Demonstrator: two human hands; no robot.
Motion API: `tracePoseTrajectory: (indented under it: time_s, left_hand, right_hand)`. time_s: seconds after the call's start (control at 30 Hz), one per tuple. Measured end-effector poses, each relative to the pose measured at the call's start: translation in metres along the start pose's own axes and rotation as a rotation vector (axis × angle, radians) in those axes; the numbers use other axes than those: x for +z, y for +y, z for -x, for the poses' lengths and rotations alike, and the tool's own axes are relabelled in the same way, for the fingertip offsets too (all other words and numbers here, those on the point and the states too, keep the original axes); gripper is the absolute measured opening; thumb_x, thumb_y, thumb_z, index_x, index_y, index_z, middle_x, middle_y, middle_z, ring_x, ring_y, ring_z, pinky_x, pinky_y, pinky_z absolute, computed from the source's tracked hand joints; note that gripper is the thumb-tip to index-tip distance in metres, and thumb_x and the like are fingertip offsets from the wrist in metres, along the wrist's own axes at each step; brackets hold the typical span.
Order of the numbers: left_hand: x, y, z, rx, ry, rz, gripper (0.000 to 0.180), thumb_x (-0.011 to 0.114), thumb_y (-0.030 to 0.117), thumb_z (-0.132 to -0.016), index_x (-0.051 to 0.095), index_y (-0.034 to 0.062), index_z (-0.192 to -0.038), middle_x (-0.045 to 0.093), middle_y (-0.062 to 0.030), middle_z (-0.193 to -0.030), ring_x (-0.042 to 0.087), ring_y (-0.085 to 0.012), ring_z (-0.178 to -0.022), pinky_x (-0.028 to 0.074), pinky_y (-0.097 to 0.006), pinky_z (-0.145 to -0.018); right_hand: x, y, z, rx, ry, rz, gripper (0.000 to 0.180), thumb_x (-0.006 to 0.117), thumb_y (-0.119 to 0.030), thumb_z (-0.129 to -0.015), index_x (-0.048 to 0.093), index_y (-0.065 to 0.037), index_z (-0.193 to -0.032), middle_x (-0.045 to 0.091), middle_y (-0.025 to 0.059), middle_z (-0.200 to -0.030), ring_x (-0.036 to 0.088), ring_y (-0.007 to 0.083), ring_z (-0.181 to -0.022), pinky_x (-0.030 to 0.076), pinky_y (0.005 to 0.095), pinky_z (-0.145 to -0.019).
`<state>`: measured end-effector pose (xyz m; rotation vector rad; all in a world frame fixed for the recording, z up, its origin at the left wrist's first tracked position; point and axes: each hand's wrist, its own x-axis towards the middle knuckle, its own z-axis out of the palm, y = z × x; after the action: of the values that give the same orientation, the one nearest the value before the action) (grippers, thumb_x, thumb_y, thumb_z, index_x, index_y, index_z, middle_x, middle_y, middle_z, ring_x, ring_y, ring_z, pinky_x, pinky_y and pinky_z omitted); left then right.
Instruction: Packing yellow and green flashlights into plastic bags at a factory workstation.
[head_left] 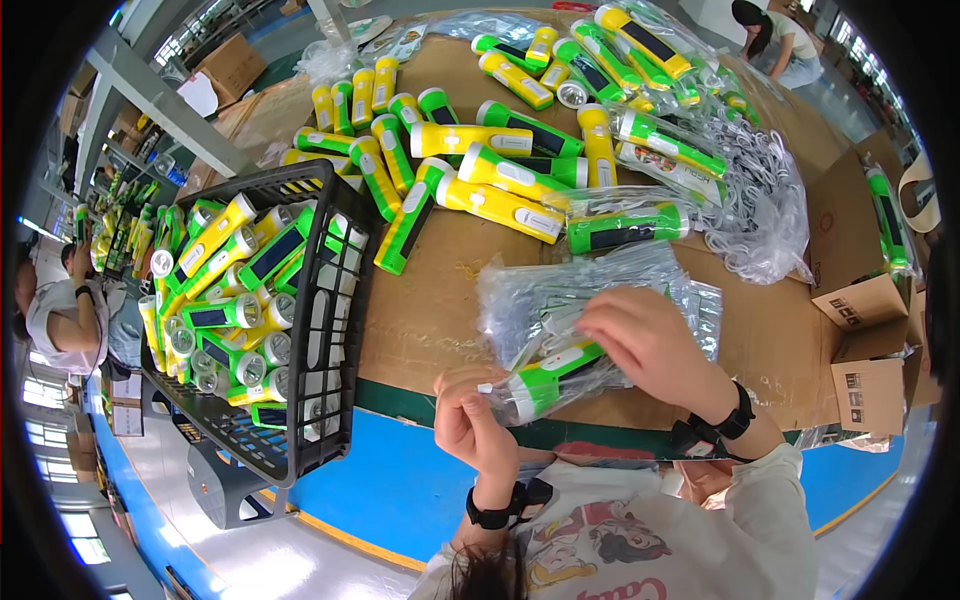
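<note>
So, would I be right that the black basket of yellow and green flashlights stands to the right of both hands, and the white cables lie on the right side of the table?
Not quite: the head view shows the black basket of flashlights standing to the left of both the left hand and right hand; the white cables do lie on the right side of the table.

From the table's (420,330) near-edge flashlight (562,364), a basket (215,430) stood at nine o'clock, loose flashlights (500,208) lay at twelve, a box (870,395) at three.
</note>
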<state>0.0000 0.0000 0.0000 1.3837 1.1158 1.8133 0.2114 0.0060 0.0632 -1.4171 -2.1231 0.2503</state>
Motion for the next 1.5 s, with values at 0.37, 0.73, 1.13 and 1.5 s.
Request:
tracePoseTrajectory:
  time_s: [0.37,0.73,1.13,1.5]
  left_hand:
    - [0.003,0.011,-0.004,-0.087,0.11,-0.093,0.029,0.046,0.018,-0.106,0.058,-0.0009,-0.087,0.065,-0.0073,-0.089,0.056,-0.0124,-0.08,0.041,-0.025,-0.072]
    - [0.011,0.006,0.006,-0.169,0.148,0.005,0.03,0.048,0.021,-0.106,0.056,0.0008,-0.086,0.06,-0.0037,-0.085,0.052,-0.0089,-0.077,0.04,-0.023,-0.069]
    - [0.01,0.013,0.009,-0.153,0.105,0.335,0.019,0.047,0.002,-0.098,0.047,0.0026,-0.079,0.051,-0.0021,-0.084,0.044,-0.0089,-0.076,0.036,-0.024,-0.069]
    - [0.011,0.013,0.012,-0.021,0.094,0.074,0.03,0.048,0.017,-0.103,0.048,0.0021,-0.077,0.054,-0.0066,-0.081,0.045,-0.0147,-0.074,0.035,-0.029,-0.065]
  right_hand:
    - [0.028,-0.014,-0.005,0.111,0.056,-0.131,0.02,0.068,-0.016,-0.085,0.063,-0.005,-0.101,0.062,0.007,-0.098,0.061,0.0285,-0.09,0.049,0.039,-0.075]
    - [0.005,-0.035,-0.031,-0.265,-0.016,-0.17,0.029,0.07,-0.024,-0.085,0.061,-0.005,-0.105,0.061,0.0084,-0.101,0.061,0.0281,-0.093,0.048,0.0392,-0.075]
    - [0.018,-0.058,-0.058,-0.55,-0.001,-0.204,0.025,0.07,-0.023,-0.083,0.049,-0.008,-0.084,0.048,0.0025,-0.08,0.053,0.0184,-0.077,0.042,0.0302,-0.062]
    - [0.023,-0.048,-0.045,-0.476,-0.08,-0.286,0.02,0.067,-0.013,-0.081,0.051,-0.003,-0.087,0.049,0.0057,-0.081,0.054,0.0211,-0.075,0.049,0.0309,-0.06]
